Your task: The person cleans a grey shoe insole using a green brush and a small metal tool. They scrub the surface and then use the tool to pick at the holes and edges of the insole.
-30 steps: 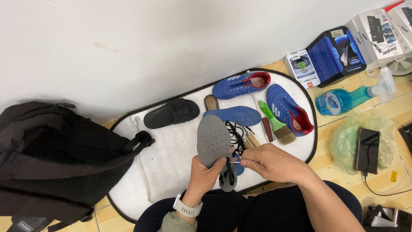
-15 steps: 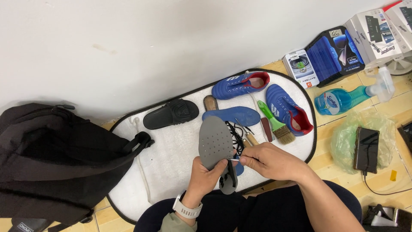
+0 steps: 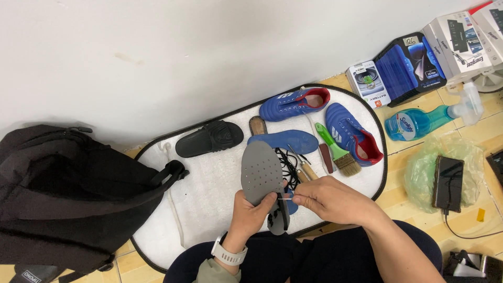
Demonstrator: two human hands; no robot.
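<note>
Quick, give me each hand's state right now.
Left hand: closed on the grey insole.
Right hand: fingertips pinched on a thin needle-like tool at the insole's edge.

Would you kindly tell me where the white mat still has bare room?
The white oval mat is bare between the black slide sandal, black backpack and left hand. It is crowded around the blue shoes and green-handled brush.

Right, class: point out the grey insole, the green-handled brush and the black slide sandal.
grey insole [image 3: 260, 171], head view, on its perforated middle.
green-handled brush [image 3: 338, 148], head view, on the green handle near the bristles.
black slide sandal [image 3: 209, 139], head view, on its strap.
</note>
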